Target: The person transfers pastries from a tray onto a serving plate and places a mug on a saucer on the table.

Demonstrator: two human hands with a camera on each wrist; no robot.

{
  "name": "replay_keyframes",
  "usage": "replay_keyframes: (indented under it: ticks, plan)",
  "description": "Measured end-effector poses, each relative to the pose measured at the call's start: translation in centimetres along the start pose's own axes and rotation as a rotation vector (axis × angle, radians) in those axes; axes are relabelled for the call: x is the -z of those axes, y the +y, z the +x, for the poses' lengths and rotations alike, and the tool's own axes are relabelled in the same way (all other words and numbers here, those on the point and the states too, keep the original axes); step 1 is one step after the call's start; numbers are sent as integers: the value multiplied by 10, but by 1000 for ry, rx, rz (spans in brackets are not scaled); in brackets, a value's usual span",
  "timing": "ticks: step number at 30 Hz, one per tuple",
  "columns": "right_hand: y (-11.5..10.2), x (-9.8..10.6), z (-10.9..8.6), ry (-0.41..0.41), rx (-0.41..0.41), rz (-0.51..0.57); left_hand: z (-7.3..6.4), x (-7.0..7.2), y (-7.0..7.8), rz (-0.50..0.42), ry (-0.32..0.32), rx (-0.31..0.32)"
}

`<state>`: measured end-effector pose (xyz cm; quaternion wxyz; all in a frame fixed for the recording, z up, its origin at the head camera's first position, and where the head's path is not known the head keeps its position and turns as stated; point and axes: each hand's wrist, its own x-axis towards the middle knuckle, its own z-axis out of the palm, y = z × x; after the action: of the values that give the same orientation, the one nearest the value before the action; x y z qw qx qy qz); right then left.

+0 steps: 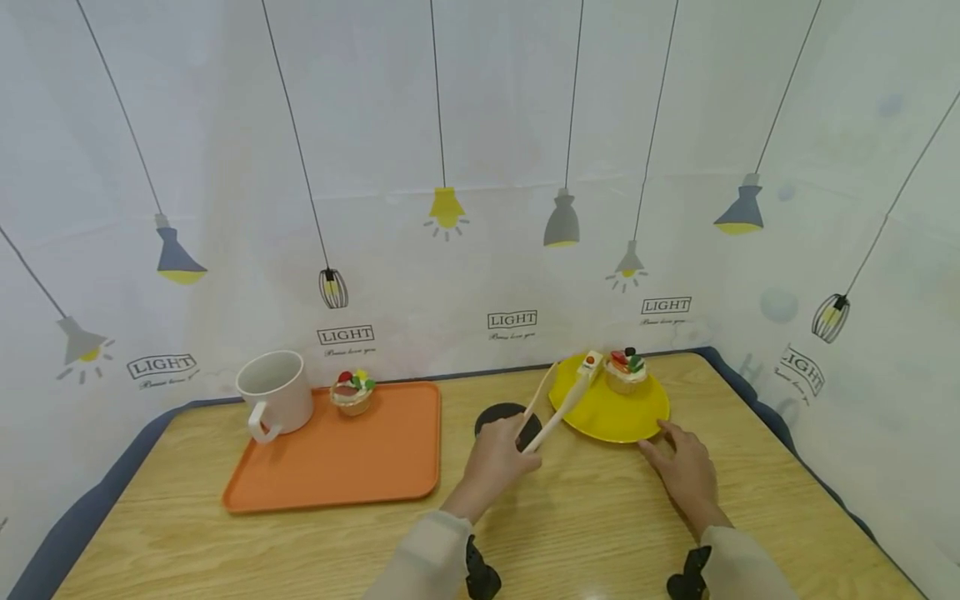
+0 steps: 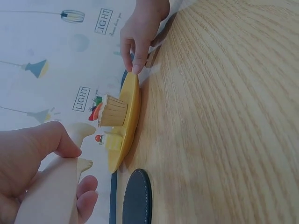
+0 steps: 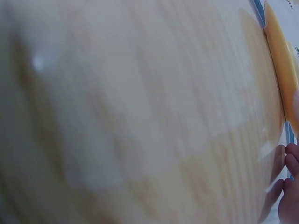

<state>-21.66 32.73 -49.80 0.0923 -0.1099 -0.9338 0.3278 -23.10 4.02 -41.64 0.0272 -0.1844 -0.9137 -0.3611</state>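
Tongs (image 1: pixel 558 414) are gripped in the left hand (image 1: pixel 495 456), their tips parted, pointing ahead over a yellow plate (image 1: pixel 611 419). Near those tips sits a small square cake (image 2: pixel 113 141); whether they touch it is unclear. A fruit-topped tart (image 1: pixel 626 381) stands right of the tips. The right hand (image 1: pixel 687 472) pinches the plate's near rim. Just beyond the left hand lies a black coaster (image 1: pixel 501 411); farther left, an orange tray (image 1: pixel 360 458).

The left hand (image 1: pixel 497 457), near the middle, grips with curled fingers (image 2: pixel 87 199). The right hand (image 1: pixel 686 471), at right, pinches using its thumb (image 2: pixel 137 64).
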Motion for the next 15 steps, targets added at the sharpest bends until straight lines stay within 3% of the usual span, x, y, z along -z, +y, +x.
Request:
replay_keyframes:
  ticks: [7,15]
  plan:
    - [-1,1,-1,-13,-14,3,-3,5,-2,-60,-16,33]
    - [-2,1,-2,-1,-10,-2,-4,6,-7,-53,-8,46]
